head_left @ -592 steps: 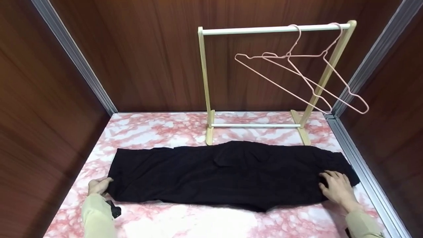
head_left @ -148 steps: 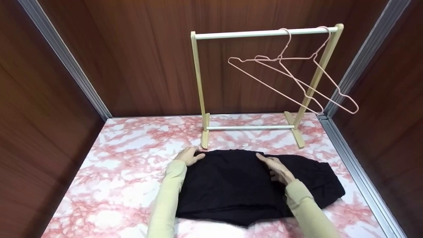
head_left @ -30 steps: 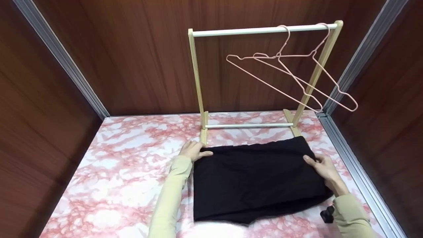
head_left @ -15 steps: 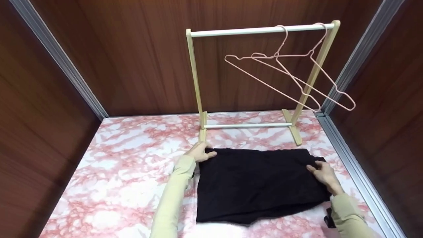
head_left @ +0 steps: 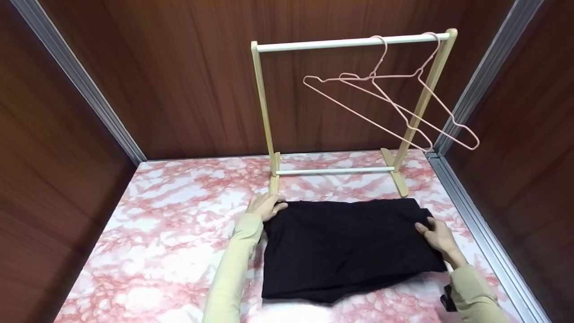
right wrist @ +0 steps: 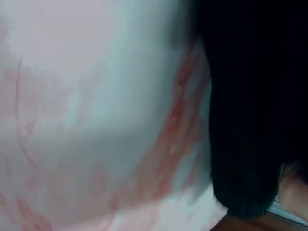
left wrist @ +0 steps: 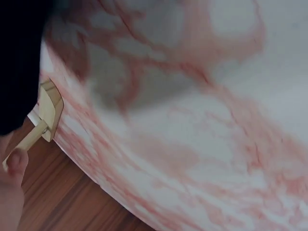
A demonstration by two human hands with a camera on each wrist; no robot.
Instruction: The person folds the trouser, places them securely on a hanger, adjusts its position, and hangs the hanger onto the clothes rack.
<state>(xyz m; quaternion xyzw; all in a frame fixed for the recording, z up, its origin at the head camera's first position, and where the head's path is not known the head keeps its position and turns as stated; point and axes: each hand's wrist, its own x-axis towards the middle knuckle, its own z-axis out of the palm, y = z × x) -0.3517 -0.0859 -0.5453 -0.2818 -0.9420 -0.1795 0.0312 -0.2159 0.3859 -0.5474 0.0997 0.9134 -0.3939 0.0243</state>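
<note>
Black trousers (head_left: 350,251), folded over into a rough rectangle, lie on the marbled table in the head view. My left hand (head_left: 265,206) grips their far left corner, with the thumb on top. On the right side, my right hand (head_left: 440,235) pinches the edge between thumb and fingers, and the cloth there looks slightly raised. Dark cloth (left wrist: 19,62) fills the left of the left wrist view, beside part of my left hand (left wrist: 9,192). In the right wrist view the trousers' ribbed edge (right wrist: 245,202) hangs near a sliver of my right hand (right wrist: 293,195).
A small wooden clothes rack (head_left: 264,103) stands behind the trousers. Two pink hangers (head_left: 358,117) hang from the right part of its white bar. Brown wood panels (head_left: 202,80) enclose the table (head_left: 157,251) at the back and sides, with metal strips (head_left: 484,233) along the corners.
The trousers, spread full length at first, have been folded over from the left. My right hand has since moved from the fold's middle to the right edge. Lately both hands shift only slightly.
</note>
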